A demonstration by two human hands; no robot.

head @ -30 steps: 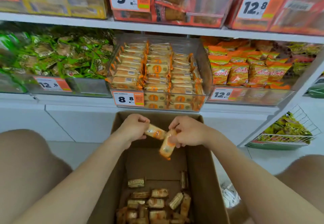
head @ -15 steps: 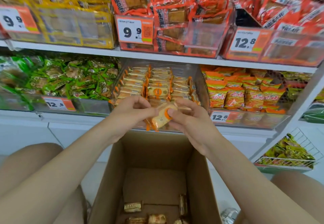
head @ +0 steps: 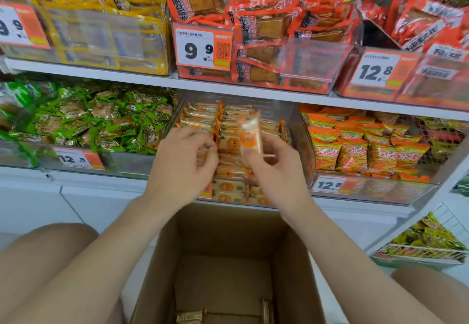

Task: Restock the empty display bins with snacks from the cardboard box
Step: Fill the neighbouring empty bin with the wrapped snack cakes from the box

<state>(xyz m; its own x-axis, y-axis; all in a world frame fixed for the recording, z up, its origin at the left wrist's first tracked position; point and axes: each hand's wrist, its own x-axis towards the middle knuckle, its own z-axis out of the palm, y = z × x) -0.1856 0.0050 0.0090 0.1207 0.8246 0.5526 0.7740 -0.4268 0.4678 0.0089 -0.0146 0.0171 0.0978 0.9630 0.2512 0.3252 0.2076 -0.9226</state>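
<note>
1 snack packet [head: 250, 134] is in hand: the right hand [head: 278, 174] pinches its lower end between thumb and fingertips. The packet stands nearly upright, long axis running 6 to 12 o'clock, in front of the rows already laid in the clear display bin [head: 303, 143]. Those rows lie with long axes running 9 to 3 o'clock, so in my judgement the packet must be turned crosswise before it is laid flat. The left hand [head: 181, 166], just beside the packet at its 8 o'clock, has fingers curled down over the stacked rows; whether it grips anything cannot be told. The right hand is the nearer. The bin looks nearly full, so free room is scarce. The cardboard box [head: 228, 227] sits open at 6 o'clock, with 2 loose packets [head: 190, 316] showing at its floor. Green-wrapped snacks [head: 101, 118] flank the bin at 9 o'clock and orange bags [head: 355, 151] at 3 o'clock. The upper shelf [head: 228, 90] at 12 o'clock limits headroom.
</note>
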